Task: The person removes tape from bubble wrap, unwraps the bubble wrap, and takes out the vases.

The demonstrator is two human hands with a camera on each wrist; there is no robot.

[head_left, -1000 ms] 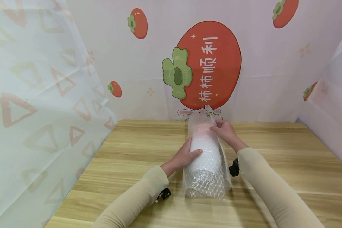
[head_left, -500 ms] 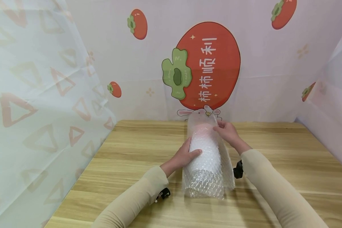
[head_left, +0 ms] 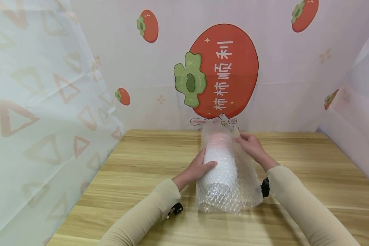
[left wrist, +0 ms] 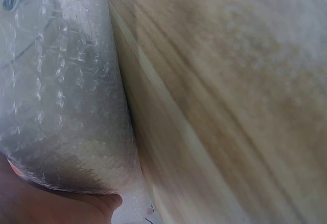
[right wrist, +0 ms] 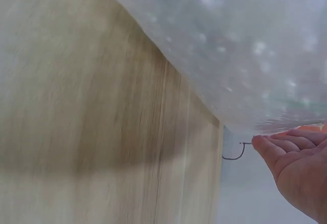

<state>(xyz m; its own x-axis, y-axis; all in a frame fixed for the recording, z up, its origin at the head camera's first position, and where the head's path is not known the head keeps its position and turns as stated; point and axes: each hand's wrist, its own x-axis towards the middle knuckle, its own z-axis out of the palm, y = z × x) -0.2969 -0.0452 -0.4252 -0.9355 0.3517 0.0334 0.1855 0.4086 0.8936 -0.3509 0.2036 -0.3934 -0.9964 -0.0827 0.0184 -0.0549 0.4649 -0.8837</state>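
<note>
A white, pinkish-topped cylinder-shaped thing [head_left: 219, 160] lies lengthwise on the table, wrapped in clear bubble wrap [head_left: 221, 198]; what it is exactly cannot be made out. My left hand [head_left: 198, 168] grips its left side, thumb over the top. In the left wrist view that hand [left wrist: 56, 203] shows below the bubbled plastic [left wrist: 61, 91]. On the far right, my right hand [head_left: 251, 146] pinches the edge of the loose flap [head_left: 248, 181], which stands away from the roll. The right wrist view has the hand [right wrist: 301, 168] at the sheet's edge [right wrist: 245, 60], its fingertips partly hidden.
The wood-grain table [head_left: 153, 150] reaches back to a printed cloth [head_left: 273, 102] with persimmons and a rabbit. Another patterned cloth [head_left: 49, 130] hangs at the left. Each wrist carries a small black camera, the right one [head_left: 265, 187] close beside the flap.
My right hand has moved to the right, drawing the bubble wrap flap outward from the roll so it spreads wider. My left hand has kept its place on the wrapped cylinder.
</note>
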